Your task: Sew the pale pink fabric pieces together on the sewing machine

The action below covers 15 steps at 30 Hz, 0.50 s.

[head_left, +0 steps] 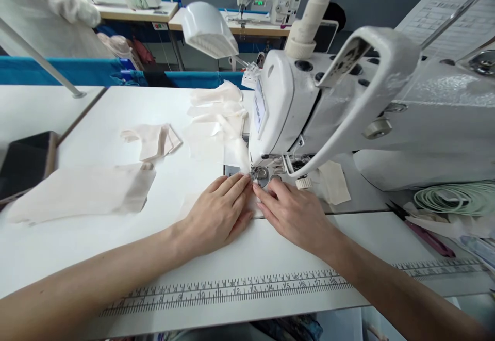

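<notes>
My left hand (pixel 222 209) lies palm down with its fingers stretched out flat, the fingertips close to the presser foot (pixel 260 174). It presses on a pale cream fabric piece (pixel 255 210), most of which the hands cover. My right hand (pixel 292 209) is on the other side of the foot; its fingers are bent and close on the same fabric's edge. The white sewing machine (pixel 273 106) stands over both hands. A strip of pale fabric (pixel 242 152) runs up behind the foot, beside a pile of cream fabric pieces (pixel 216 109).
Cut fabric (pixel 85 191) and smaller folded pieces (pixel 152 140) lie at left, near a dark phone-like object (pixel 27 163). At right are thread snips (pixel 429 238) and a pale green cord coil (pixel 456 199). A printed ruler (pixel 232 292) follows the front edge. A person's white sleeve (pixel 65 0) shows top left.
</notes>
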Tool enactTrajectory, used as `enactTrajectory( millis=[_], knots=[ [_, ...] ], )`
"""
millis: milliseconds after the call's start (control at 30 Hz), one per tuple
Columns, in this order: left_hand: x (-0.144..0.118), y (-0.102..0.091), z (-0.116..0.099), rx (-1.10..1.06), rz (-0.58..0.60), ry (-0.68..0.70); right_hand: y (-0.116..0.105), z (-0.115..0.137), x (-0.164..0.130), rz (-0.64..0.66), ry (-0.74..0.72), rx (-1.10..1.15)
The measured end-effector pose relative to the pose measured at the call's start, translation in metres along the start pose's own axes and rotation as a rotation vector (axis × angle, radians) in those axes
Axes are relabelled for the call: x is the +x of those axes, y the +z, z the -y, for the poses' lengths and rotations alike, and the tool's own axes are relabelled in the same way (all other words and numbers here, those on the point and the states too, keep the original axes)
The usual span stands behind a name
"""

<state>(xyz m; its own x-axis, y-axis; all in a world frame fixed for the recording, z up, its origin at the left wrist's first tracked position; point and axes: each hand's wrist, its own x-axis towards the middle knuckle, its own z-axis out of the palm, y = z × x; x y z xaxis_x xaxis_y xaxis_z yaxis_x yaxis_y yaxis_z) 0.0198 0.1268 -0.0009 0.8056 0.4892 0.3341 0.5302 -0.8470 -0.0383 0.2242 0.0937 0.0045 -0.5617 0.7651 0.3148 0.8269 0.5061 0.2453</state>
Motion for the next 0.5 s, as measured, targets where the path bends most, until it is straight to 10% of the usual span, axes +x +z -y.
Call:
enactTrajectory(
  millis=[500],
  knots=[
    [0.0005,0.0016,0.0031,-0.023,0.027,-0.023,-0.0026,-0.0002,0.0034,0.03,0.035,0.009]
  ],
)
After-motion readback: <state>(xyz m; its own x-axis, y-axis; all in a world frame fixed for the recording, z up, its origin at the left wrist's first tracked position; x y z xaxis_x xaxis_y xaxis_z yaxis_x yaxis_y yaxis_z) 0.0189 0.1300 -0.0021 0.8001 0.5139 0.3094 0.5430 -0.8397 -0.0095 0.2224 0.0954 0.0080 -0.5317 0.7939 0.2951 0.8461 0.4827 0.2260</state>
